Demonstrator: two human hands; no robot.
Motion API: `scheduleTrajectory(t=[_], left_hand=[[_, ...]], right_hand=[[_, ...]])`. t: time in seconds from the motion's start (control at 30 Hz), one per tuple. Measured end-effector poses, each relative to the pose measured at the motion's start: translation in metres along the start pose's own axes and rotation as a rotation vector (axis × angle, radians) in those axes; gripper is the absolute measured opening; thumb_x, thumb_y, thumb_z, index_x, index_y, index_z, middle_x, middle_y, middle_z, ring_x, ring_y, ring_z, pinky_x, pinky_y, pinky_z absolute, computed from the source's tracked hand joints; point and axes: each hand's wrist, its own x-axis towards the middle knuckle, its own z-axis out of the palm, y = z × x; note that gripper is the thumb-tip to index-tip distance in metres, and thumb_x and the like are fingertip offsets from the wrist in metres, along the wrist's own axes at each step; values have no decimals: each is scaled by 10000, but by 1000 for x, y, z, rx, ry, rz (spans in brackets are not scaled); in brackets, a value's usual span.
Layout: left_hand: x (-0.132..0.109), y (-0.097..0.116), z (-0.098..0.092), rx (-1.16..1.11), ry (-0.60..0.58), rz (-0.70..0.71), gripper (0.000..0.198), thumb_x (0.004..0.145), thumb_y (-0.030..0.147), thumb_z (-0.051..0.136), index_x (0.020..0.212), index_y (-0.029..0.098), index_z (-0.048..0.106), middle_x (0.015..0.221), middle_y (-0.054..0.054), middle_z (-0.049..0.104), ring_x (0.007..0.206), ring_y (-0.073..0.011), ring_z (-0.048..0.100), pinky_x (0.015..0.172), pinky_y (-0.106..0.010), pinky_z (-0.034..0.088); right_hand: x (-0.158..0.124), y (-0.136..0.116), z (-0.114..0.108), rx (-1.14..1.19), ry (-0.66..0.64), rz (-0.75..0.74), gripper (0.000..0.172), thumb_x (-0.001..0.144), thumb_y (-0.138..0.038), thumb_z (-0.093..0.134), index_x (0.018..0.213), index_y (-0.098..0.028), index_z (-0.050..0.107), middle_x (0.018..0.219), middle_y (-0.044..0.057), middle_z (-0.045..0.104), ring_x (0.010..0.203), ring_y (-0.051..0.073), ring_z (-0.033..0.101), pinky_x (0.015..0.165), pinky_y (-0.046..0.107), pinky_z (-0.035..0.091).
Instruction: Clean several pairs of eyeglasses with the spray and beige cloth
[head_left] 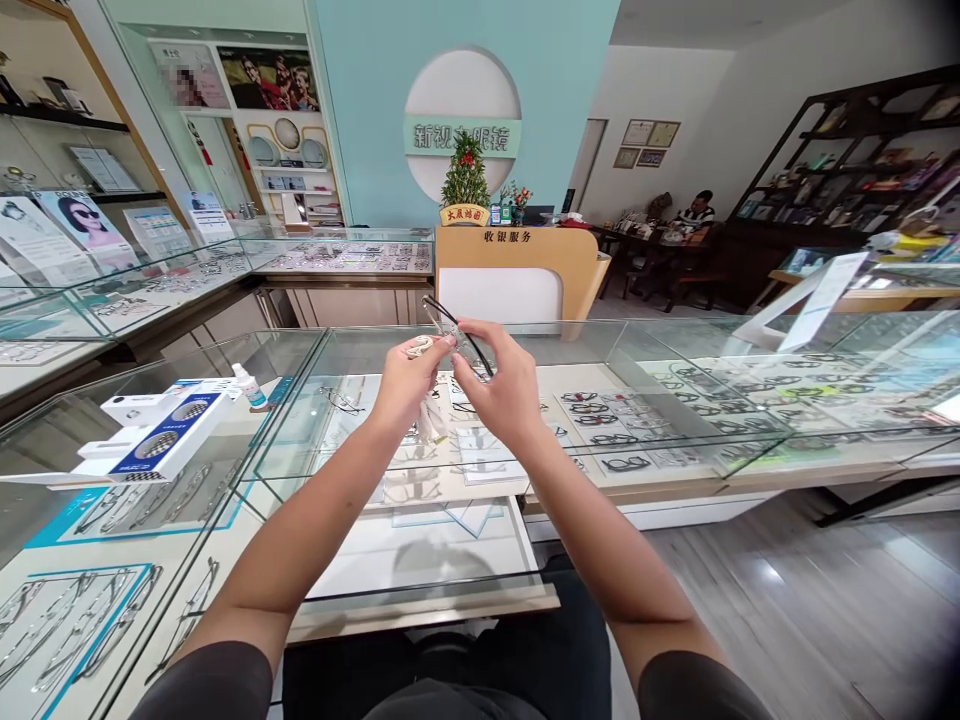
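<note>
In front of me, above the glass counter, a pair of eyeglasses [441,308] with thin dark temples is held up between both hands. My right hand [504,385] grips it by thumb and fingers near the dark temple on its side. A crumpled cream cloth [429,422] is bunched in my left hand [405,385], part of it showing above the fingers and part hanging below. The left thumb and fingers are pinched at the frame, with the cloth against it. Fingers hide much of the lenses.
Below my hands is a glass display counter [600,440] with rows of eyeglasses inside. A white drawer [352,570] stands pulled out before my lap. To the left, a blue-and-white box [161,440] and a small spray bottle [249,388] rest on the glass. Another person [697,212] sits far back right.
</note>
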Motion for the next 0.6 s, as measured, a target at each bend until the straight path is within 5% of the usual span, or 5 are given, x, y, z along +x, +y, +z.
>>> scheduleTrajectory(t=[0.2, 0.3, 0.43, 0.6], left_hand=[[17, -19, -3, 281, -68, 19, 505, 682, 611, 984, 851, 186, 770, 587, 72, 476, 577, -101, 319, 561, -283, 244], [28, -22, -8, 528, -203, 28, 397, 802, 572, 873, 866, 193, 775, 645, 37, 555, 588, -124, 377, 584, -295, 276], [50, -20, -10, 976, -435, 85, 266, 918, 465, 734, 904, 206, 791, 840, -45, 753, 701, -193, 574, 645, -317, 359], [73, -24, 8, 1478, -765, 159, 240, 991, 397, 672, 992, 216, 830, 1045, -102, 856, 895, -269, 729, 691, -341, 397]], right_hand=[[-13, 28, -21, 200, 21, 206, 266, 1007, -411, 726, 1217, -251, 753, 1311, 100, 845, 1192, 255, 792, 1122, 431, 594], [-17, 65, -29, 223, 77, 322, 238, 976, -464, 742, 1044, -236, 732, 1071, 54, 816, 959, 202, 724, 943, 360, 578], [-31, 133, -43, 105, 92, 577, 489, 934, -540, 715, 662, -269, 413, 640, -64, 430, 669, 134, 371, 677, 317, 389], [-62, 197, -61, 7, 102, 759, 602, 916, -511, 717, 602, -309, 245, 559, -84, 184, 630, 129, 203, 620, 380, 224]])
